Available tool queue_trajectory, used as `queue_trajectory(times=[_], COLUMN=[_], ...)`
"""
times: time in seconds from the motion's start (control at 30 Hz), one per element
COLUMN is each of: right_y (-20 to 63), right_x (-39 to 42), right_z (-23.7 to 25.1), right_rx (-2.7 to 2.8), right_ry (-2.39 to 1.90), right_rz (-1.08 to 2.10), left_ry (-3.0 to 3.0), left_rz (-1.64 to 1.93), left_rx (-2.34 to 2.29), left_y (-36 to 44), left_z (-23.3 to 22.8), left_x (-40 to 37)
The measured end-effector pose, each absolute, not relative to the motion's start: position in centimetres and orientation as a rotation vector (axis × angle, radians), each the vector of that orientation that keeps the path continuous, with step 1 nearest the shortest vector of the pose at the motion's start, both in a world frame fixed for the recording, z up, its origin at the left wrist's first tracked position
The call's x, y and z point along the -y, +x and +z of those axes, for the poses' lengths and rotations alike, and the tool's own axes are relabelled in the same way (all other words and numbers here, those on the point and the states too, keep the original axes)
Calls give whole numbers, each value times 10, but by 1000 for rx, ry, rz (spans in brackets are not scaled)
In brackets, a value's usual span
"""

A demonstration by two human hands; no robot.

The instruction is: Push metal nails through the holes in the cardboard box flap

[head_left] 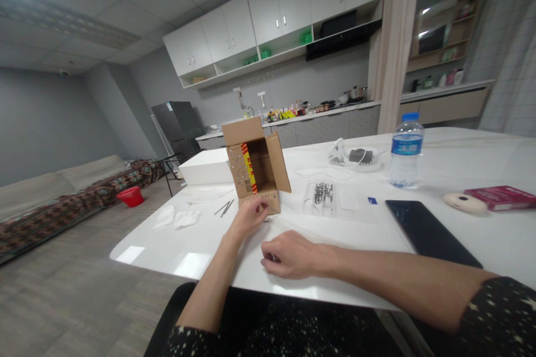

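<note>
So there's this big glossy white table [360, 228] with a small brown cardboard box [255, 164] standing on its side, flaps open toward the camera, and the left hand [247, 217] has its fingertips pinched on the box's bottom front flap. The right hand [291, 254] just rests curled loosely on the table nearby, can't tell if anything's in it. My guess: tug that flap too hard and the light box tips over, maybe onto the clear plastic tray of small metal screws [320, 196] right next to it.

Water bottle [405, 150] — tablet [431, 233] nearby.
</note>
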State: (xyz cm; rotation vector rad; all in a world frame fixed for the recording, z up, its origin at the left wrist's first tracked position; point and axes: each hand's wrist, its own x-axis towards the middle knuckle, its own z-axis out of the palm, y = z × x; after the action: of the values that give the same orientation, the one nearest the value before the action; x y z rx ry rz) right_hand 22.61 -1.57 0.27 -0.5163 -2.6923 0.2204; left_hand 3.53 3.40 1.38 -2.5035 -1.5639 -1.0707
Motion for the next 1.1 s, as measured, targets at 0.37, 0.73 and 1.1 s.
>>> queue_trajectory(times=[0.37,0.73,1.1], right_y=[226,226,227], right_x=[14,14,15], right_z=[1,0,3], right_rx=[2682,2690,2688], right_ry=[-505,-518,-514], right_rz=[222,228,230], left_ry=[-2501,-2499,-2510], left_rz=[-1057,-1071,-1083], left_rx=[1578,1576,1573], left_y=[36,35,35], left_z=[14,14,15], left_x=[-34,-34,-33])
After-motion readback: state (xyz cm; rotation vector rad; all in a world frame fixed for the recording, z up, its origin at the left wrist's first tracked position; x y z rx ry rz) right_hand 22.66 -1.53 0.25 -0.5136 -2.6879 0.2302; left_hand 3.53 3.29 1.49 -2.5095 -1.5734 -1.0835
